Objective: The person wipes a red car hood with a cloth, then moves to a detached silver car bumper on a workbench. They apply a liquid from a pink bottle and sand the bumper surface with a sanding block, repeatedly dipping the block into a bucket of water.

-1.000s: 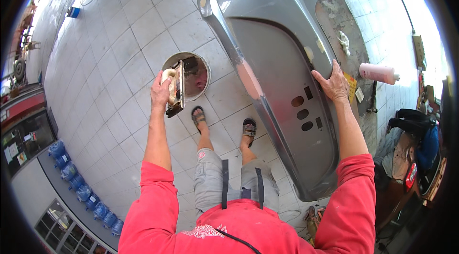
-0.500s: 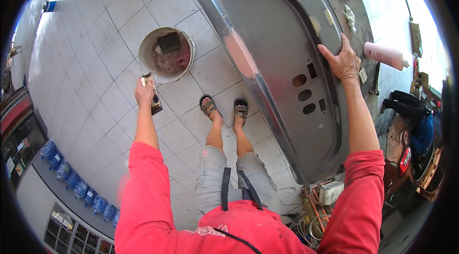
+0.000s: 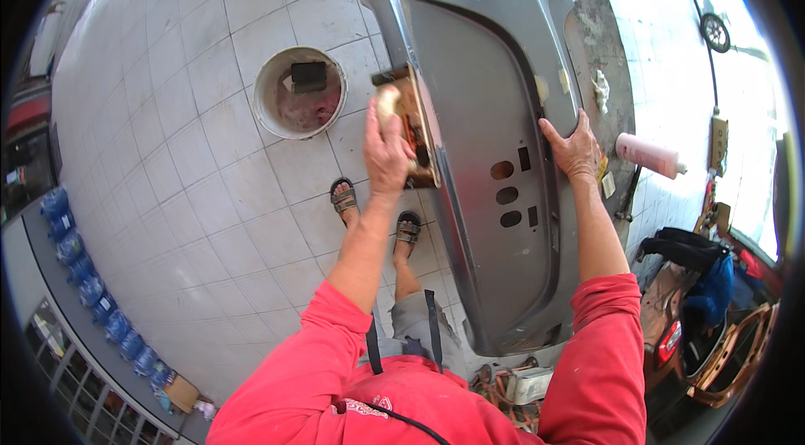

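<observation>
My left hand point(image 3: 386, 158) is wrapped round the handle of a long sanding block point(image 3: 411, 101). The block lies against the left edge of a grey car body panel point(image 3: 470, 68), a tailgate by its shape, and covers most of a pinkish filler patch there. My right hand point(image 3: 575, 150) rests on the panel's right side, thumb and fingers apart, holding nothing. Oval and rectangular cut-outs point(image 3: 506, 194) lie in the panel's recess to the left of it.
A bucket point(image 3: 260, 101) of murky water with a dark block point(image 3: 309, 76) in it stands on the tiled floor at left. A pink bottle point(image 3: 650, 155) lies right of the panel. Car parts point(image 3: 734, 361) lean at lower right; blue water bottles point(image 3: 80, 265) line the far left.
My left hand has brought the sanding block from beside the bucket rightward onto the panel's left edge. My right hand stays on the panel. The view and my feet have shifted.
</observation>
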A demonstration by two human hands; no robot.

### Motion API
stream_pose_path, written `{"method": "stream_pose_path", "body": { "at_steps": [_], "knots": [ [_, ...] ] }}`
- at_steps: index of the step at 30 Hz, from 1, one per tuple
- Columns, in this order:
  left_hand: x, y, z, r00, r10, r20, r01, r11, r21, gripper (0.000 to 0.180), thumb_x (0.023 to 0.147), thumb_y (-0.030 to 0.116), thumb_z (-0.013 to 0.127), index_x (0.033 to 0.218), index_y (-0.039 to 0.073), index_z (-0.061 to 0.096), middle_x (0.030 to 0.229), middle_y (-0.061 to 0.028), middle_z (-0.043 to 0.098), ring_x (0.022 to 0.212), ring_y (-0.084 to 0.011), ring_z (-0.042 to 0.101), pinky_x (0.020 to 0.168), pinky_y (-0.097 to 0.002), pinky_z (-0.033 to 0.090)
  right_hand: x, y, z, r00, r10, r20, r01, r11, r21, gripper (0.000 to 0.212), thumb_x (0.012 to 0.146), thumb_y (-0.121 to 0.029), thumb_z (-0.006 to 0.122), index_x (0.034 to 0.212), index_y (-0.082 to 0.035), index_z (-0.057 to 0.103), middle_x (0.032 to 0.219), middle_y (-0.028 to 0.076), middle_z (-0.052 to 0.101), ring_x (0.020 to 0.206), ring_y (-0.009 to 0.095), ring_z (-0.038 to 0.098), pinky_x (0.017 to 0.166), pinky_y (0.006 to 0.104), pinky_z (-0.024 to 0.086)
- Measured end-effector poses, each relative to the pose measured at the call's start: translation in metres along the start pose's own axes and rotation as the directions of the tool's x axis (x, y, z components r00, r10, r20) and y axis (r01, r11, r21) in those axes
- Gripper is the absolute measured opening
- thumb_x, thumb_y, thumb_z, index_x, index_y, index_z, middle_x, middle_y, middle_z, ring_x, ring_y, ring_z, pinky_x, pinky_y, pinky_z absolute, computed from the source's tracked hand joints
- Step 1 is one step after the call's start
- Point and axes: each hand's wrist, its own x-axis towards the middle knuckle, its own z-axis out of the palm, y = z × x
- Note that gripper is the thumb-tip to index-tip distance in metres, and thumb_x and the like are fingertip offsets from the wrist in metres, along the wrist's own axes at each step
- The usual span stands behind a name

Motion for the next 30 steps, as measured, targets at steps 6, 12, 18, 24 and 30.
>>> {"method": "stream_pose_path", "body": {
  "at_steps": [6,12,18,24,30],
  "knots": [
    [-0.096,-0.071,0.029,0.984,0.171,0.056,-0.180,0.940,0.291,0.061,0.110,0.022,0.052,0.159,-0.011,0.036,0.155,-0.0342,0.051,0.150,-0.0443,0.047,0.123,-0.0454,0.039,-0.003,0.018,0.008,1.000,0.000,-0.018,0.001,1.000,0.028,0.123,0.078,-0.082,0.073,0.156,0.008,0.044,0.146,0.032,0.061,0.134,0.045,0.062,0.112,0.0504,0.050],
    [0.080,-0.016,0.048,0.926,0.375,-0.038,-0.320,0.836,0.445,0.055,0.106,0.027,0.057,0.150,-0.006,0.052,0.143,-0.0313,0.064,0.134,-0.0453,0.061,0.114,-0.0447,0.049,0.003,0.004,0.002,0.997,-0.070,0.012,0.070,0.997,0.029,0.122,0.078,-0.084,0.073,0.153,0.008,0.046,0.145,0.031,0.062,0.134,0.044,0.062,0.111,0.0513,0.050],
    [-0.066,-0.090,0.015,0.972,0.236,-0.014,-0.224,0.937,0.270,0.054,0.108,0.023,0.054,0.154,-0.005,0.050,0.144,-0.0270,0.065,0.137,-0.0381,0.062,0.116,-0.0429,0.047,0.004,0.023,0.006,0.999,-0.049,-0.021,0.050,0.997,0.051,0.125,0.077,-0.085,0.073,0.154,0.010,0.045,0.147,0.030,0.060,0.137,0.044,0.060,0.113,0.0518,0.049],
    [0.027,-0.046,0.018,0.951,0.309,0.002,-0.293,0.899,0.326,0.048,0.109,0.024,0.055,0.149,-0.002,0.056,0.108,-0.0155,0.063,0.092,-0.0245,0.059,0.080,-0.0378,0.048,0.001,0.013,0.006,0.998,-0.066,-0.008,0.067,0.996,0.053,0.125,0.079,-0.085,0.071,0.155,0.011,0.043,0.146,0.033,0.060,0.136,0.045,0.060,0.115,0.0508,0.047],
    [0.046,-0.018,0.022,0.985,0.172,-0.010,-0.166,0.961,0.223,0.048,0.109,0.025,0.056,0.150,0.002,0.055,0.093,-0.0098,0.065,0.059,-0.0159,0.063,0.056,-0.0307,0.053,0.001,0.009,0.000,0.998,-0.055,0.012,0.055,0.998,0.019,0.126,0.078,-0.085,0.072,0.155,0.011,0.043,0.149,0.031,0.059,0.138,0.044,0.059,0.114,0.0512,0.048]
  ]
}}
